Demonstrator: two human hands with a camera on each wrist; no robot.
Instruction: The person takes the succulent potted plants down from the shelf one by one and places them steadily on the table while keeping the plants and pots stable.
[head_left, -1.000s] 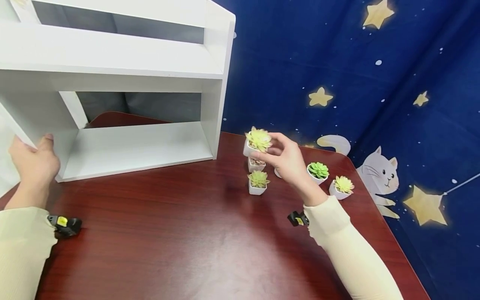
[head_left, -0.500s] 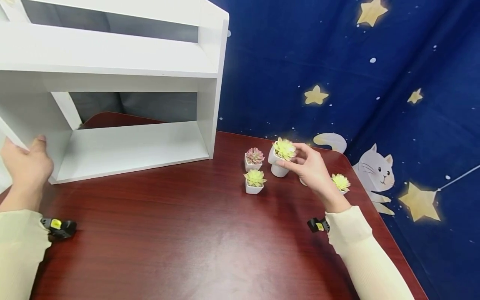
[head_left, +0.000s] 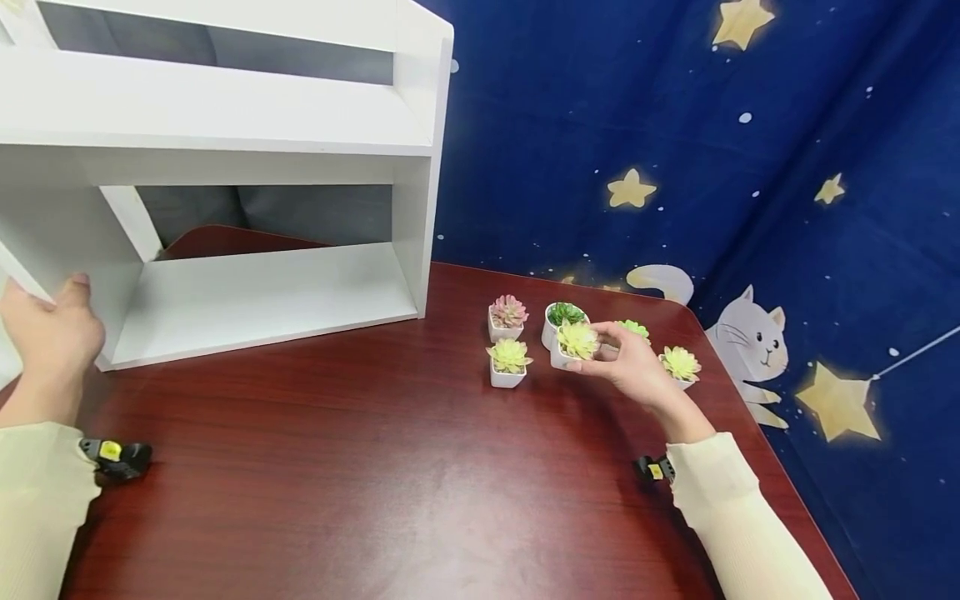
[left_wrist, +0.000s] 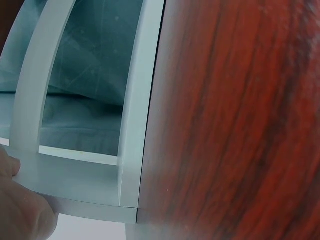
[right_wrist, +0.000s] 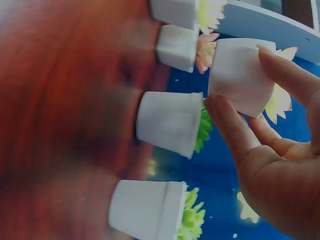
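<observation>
My right hand (head_left: 633, 367) pinches a small white pot with a yellow-green succulent (head_left: 577, 340) between thumb and fingers. In the right wrist view the held potted succulent (right_wrist: 242, 75) is off the table. Just behind it stands a round white pot with a dark green succulent (head_left: 564, 315). To its left are a pink succulent (head_left: 508, 312) and a yellow-green succulent (head_left: 509, 357), both in square white pots. My left hand (head_left: 56, 333) grips the edge of the white shelf's left upright (left_wrist: 90, 206), thumb on its inner side.
The white shelf unit (head_left: 262, 292) stands at the left on the dark red table (head_left: 360, 450). Right of the right hand are a light green succulent (head_left: 634, 328), partly hidden, and another yellow-green one (head_left: 680, 364). A blue star-patterned curtain (head_left: 555, 142) hangs behind.
My right hand has carried the yellow-green succulent rightward and lower, from above the pink one to in front of the dark green one. The left hand keeps its grip on the shelf.
</observation>
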